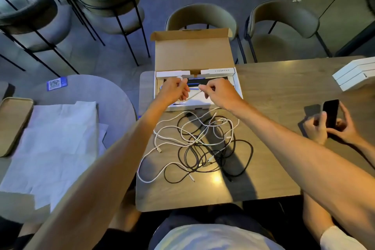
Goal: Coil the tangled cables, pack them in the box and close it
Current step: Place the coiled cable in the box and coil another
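Left hand (175, 89) and right hand (219, 91) each pinch one white cable (193, 95), stretched between their fingers over the open box (192, 55). Tangled cables (199, 141) lie below the fingers.

It's dim in here. Warm light from above falls on the worktop (263, 91) and both forearms, while everything out past the left hand (174, 89) sits in cool blue gloom. A hot glare spot shines on the wood nearer the body than the right hand (220, 93), with a fainter one beyond it to the right. The arms throw a broad dark shadow band across the worktop beneath them. The white cable (192, 95) pinched between the hands looks soft. The chairs (113, 2) far beyond the hands blur and bow towards the edges.
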